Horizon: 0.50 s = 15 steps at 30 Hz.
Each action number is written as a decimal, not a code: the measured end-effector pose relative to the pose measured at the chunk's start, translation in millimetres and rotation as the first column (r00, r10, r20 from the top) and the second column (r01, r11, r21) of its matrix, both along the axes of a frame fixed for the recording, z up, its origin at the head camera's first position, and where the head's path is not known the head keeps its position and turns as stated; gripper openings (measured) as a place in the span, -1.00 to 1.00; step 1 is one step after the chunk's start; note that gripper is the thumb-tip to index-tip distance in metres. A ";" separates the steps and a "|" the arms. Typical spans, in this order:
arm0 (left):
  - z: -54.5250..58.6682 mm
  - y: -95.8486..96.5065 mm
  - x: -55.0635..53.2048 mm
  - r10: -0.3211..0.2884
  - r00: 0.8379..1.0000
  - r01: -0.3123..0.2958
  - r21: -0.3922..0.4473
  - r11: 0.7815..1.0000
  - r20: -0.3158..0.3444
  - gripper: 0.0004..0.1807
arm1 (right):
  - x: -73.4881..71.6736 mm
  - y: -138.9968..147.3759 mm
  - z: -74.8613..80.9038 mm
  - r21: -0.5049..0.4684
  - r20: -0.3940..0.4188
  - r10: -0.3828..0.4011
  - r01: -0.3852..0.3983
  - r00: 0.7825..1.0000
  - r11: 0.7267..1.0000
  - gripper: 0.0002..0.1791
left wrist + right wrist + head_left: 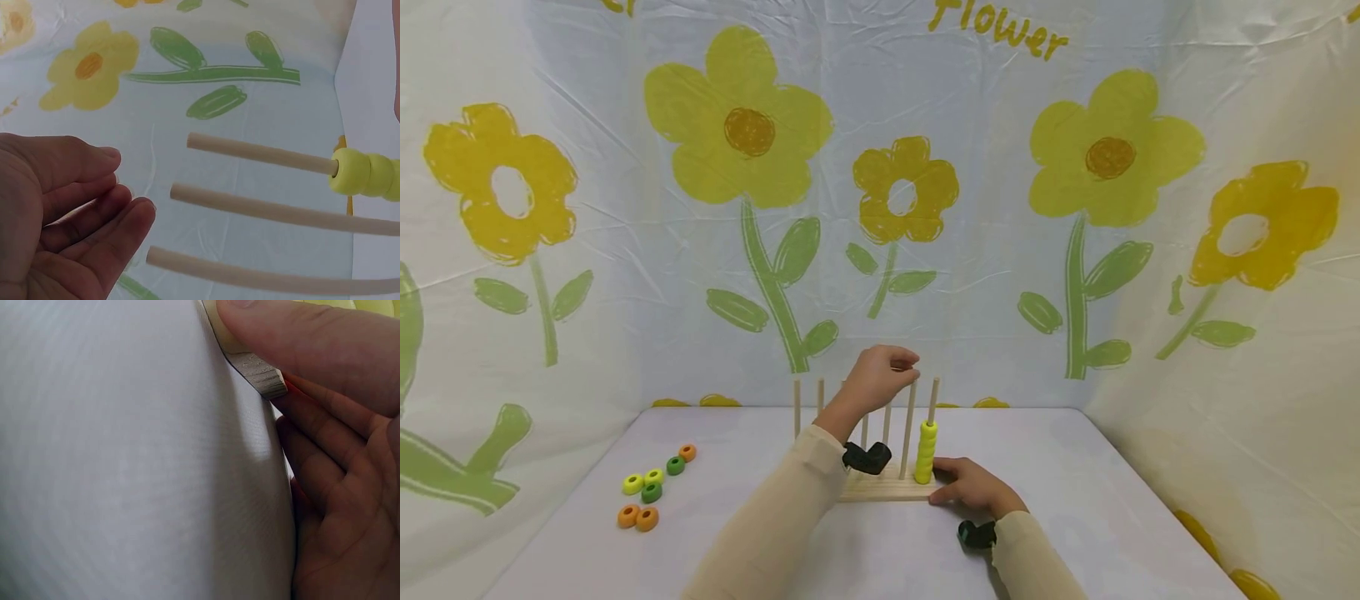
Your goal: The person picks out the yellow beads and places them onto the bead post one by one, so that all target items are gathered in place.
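One hand (973,485) gripping rack edge (887,498), pegs (909,429) apart

Place: a small curtained nook around a table, maybe a home or a studio, as the cloth hides the room beyond.
Cloth (985,317): pale and wrinkled, hung behind the left fingers (134,228) and down both sides of them.
Flowers (790,125): big yellow and orange prints on green stems (1077,308), above and either side of those fingers.
Lettering (1004,32): "flower", high above them, to the right.
Table (1045,467): white top beneath both hands' fingers, meeting the cloth beyond them.
Rack (887,492): toy-like wood, under the right fingers (325,425).
Loose beads (647,525): bright, toy-like, well left of the fingers.
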<state>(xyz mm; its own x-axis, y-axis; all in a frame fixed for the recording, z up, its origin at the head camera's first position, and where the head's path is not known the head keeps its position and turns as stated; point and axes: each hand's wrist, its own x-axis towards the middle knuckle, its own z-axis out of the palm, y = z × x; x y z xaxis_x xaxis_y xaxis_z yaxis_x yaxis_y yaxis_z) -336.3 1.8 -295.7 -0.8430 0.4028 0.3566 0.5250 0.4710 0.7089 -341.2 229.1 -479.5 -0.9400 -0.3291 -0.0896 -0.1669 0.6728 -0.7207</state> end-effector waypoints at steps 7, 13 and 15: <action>0.6 -20.9 5.8 0.039 0.999 -0.039 0.029 0.999 -0.018 -0.65 | 0.8 -1.1 0.8 0.005 0.002 0.000 0.000 1.000 1.000 -0.19; -1.9 -39.7 9.7 0.077 0.997 -0.076 0.028 0.997 -0.025 -0.65 | 1.3 -1.0 0.7 -0.006 0.001 0.007 -0.007 1.000 1.000 -0.18; -3.1 -45.3 10.9 0.091 0.995 -0.091 0.016 0.996 -0.029 -0.65 | 1.2 -0.7 0.5 -0.011 0.002 0.007 -0.007 1.000 1.000 -0.18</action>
<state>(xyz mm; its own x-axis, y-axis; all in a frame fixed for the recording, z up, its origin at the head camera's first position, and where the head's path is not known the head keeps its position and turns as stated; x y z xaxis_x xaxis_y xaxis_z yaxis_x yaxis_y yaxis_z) -325.4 -43.5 -298.7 -0.8647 0.3197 0.3875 0.5015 0.5075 0.7006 -340.0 228.3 -479.0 -0.9375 -0.3366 -0.0878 -0.1702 0.6640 -0.7281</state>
